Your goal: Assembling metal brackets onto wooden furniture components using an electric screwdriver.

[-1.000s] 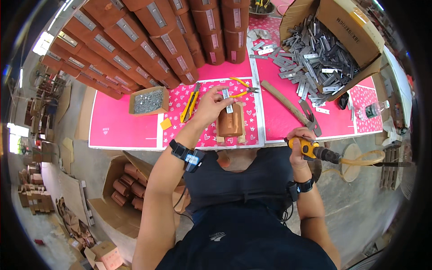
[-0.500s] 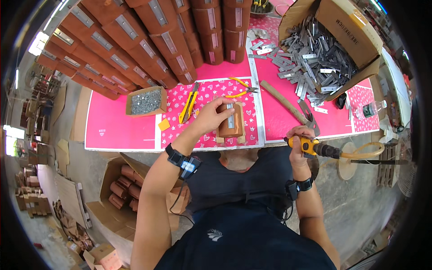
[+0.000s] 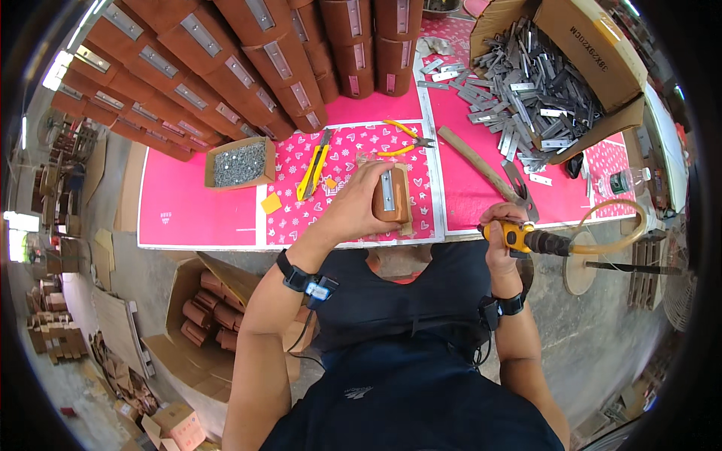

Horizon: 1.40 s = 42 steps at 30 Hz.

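Observation:
My left hand (image 3: 356,204) is wrapped round the left side of a brown rounded block (image 3: 401,197), thumb at its near end and fingers at its far end. A grey metal strip (image 3: 388,191) lies along the block's top, apart from my fingers. Under the block, a light wooden base (image 3: 407,228) shows at its right edge. At the table's front edge, my right hand (image 3: 502,239) grips a yellow and black air screwdriver (image 3: 519,236) with a yellowish hose (image 3: 639,218). Its tip points left, well away from the block.
Stacked brown blocks with strips (image 3: 282,64) fill the back left. A small box of screws (image 3: 239,164), a yellow utility knife (image 3: 313,169), yellow pliers (image 3: 410,139) and a hammer (image 3: 481,169) lie around the block. Metal strips spill from a cardboard box (image 3: 602,45) at the back right.
My left hand has shifted from pressing fingers on the strip to gripping the block along its left side. The block now looks slightly tilted. My right hand has barely moved.

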Available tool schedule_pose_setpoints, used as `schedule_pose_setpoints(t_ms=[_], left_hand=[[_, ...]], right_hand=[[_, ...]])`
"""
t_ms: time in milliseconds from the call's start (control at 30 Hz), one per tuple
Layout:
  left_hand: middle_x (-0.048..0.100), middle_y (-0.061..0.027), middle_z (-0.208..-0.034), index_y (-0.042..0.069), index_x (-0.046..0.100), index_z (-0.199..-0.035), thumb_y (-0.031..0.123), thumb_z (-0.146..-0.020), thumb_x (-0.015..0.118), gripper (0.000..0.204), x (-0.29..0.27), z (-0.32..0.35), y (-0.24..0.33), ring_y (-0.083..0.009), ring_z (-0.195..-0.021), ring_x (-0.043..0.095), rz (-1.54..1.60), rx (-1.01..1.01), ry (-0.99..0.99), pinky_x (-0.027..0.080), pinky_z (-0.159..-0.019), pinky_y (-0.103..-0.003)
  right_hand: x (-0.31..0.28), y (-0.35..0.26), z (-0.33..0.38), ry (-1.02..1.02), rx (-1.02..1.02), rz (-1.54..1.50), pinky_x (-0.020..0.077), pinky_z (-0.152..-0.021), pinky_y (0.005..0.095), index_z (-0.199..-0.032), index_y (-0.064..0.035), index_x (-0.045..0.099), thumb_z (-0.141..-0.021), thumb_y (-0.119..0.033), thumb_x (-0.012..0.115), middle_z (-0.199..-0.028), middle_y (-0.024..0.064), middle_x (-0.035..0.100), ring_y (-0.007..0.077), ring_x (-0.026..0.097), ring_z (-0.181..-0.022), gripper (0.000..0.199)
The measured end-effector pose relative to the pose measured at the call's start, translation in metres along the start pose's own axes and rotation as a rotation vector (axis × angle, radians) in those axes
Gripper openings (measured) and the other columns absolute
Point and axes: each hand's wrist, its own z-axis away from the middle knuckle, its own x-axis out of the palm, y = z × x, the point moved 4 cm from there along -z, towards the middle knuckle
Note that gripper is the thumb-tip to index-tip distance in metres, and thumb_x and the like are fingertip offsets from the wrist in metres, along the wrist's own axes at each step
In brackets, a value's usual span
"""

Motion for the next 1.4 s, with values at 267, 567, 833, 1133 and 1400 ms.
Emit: schedule_pose_setpoints(t_ms=[267, 567, 833, 1133, 1400], left_hand=[[0.030, -0.0232, -0.157, 0.012, 0.030, -0.154, 0.030, -0.064, 0.092, 0.111, 0.001, 0.007, -0.007, -0.0401, -0.147, 0.029, -0.028, 0.044, 0.043, 0.030, -0.120, -0.045], [0.065, -0.0149, -0.114, 0.006, 0.064, -0.121, 0.022, -0.079, 0.081, 0.048, -0.067, 0.060, -0.047, -0.0332, -0.112, 0.060, -0.179, 0.000, 0.659, 0.048, -0.097, -0.043], [0.073, -0.0188, -0.097, 0.005, 0.075, -0.103, 0.025, -0.079, 0.078, 0.032, -0.181, 0.081, -0.173, -0.0343, -0.090, 0.070, -0.570, -0.620, 0.347, 0.055, -0.082, -0.043], [0.073, -0.0156, -0.083, 0.007, 0.076, -0.084, 0.019, -0.078, 0.077, 0.013, -0.178, 0.068, -0.187, -0.0321, -0.082, 0.071, -0.592, -0.583, 0.314, 0.055, -0.076, -0.042], [0.073, -0.0143, -0.083, 0.004, 0.072, -0.091, 0.019, -0.085, 0.074, 0.016, -0.177, 0.076, -0.148, -0.0297, -0.079, 0.071, -0.533, -0.568, 0.618, 0.054, -0.069, -0.038]], right_hand=[[0.010, 0.000, -0.011, -0.004, 0.023, 0.007, 0.0525, -0.078, 0.0299, -0.110, -0.0017, 0.050, -0.090, 0.004, 0.056, -0.097, 0.0125, 0.060, 0.0174, 0.061, -0.085, 0.022], [-0.001, 0.012, -0.010, 0.054, 0.098, 0.010, 0.0543, -0.078, 0.0290, -0.111, 0.0001, 0.054, -0.090, 0.005, 0.057, -0.097, 0.0122, 0.064, 0.0177, 0.065, -0.085, 0.021], [-0.001, 0.014, -0.015, 0.122, 0.153, 0.030, 0.0551, -0.074, 0.0289, -0.109, -0.0003, 0.056, -0.089, 0.006, 0.058, -0.096, 0.0111, 0.065, 0.0171, 0.066, -0.082, 0.021], [0.009, 0.009, -0.020, 0.144, 0.137, -0.036, 0.0552, -0.074, 0.0295, -0.104, -0.0005, 0.056, -0.086, 0.009, 0.062, -0.092, 0.0096, 0.064, 0.0160, 0.065, -0.081, 0.021], [0.004, 0.012, -0.017, 0.146, 0.171, -0.028, 0.0548, -0.076, 0.0304, -0.103, -0.0003, 0.056, -0.085, 0.009, 0.062, -0.093, 0.0100, 0.065, 0.0161, 0.065, -0.082, 0.022]])
